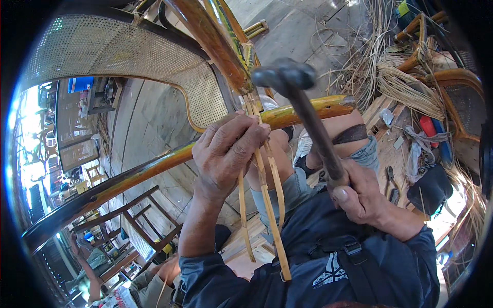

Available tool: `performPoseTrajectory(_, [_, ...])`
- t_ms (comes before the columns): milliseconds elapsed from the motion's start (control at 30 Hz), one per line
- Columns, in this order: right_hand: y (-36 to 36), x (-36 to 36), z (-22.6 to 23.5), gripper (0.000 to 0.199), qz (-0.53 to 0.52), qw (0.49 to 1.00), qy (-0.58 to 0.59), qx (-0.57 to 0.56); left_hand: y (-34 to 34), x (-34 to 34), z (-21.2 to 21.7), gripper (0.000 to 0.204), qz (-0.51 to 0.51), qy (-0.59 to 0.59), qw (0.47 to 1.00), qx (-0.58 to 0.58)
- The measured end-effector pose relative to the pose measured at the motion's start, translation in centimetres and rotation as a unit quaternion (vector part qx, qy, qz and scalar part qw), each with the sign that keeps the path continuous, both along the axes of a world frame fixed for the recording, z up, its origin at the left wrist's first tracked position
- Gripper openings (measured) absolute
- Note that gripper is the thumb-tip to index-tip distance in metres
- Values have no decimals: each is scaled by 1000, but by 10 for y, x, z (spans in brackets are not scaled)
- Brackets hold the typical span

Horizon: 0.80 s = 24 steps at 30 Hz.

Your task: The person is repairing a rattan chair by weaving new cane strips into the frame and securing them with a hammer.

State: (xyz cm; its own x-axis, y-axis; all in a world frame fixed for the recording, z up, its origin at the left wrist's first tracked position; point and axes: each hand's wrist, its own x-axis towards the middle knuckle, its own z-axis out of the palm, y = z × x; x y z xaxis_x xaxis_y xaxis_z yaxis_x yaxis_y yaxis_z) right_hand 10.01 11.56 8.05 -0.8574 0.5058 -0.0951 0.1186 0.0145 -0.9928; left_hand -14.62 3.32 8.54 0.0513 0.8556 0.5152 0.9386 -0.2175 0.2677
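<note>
My right hand (359, 197) is wrapped round the handle of a hammer (317, 128), whose dark metal head is raised beside the joint of two poles. My left hand (223, 149) is closed at that joint, its fingers pinching split rattan strips (268, 215). The loose ends of the strips hang down toward my lap. A glossy yellow-brown pole (128, 173) runs crosswise behind my left hand. Another thick pole (218, 43) meets it from above. My fingers hide part of the joint, and whether a nail is there I cannot tell.
A chair frame with woven cane (123, 49) stands at the upper left. Rattan bundles (411, 87) lie at the right, near pliers (393, 182) and a black pouch (430, 190). Another person's arm (88, 272) shows at the lower left, by wooden chair frames (141, 213).
</note>
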Motion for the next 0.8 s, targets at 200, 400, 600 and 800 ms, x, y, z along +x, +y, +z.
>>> performPoseTrajectory(200, [20,-2,-1,25,39,984,-150,-89,7,0,0,30,-13,-12,1000,18])
performPoseTrajectory(400, [115,12,-11,22,-97,965,-121,213,-3,-2,-1,32,4,12,1000,1])
performPoseTrajectory(600, [186,-17,-68,29,40,970,-39,236,3,7,0,31,27,-4,1000,16])
performPoseTrajectory(800, [183,-60,-68,46,175,940,-2,293,0,6,1,30,42,-13,999,17])
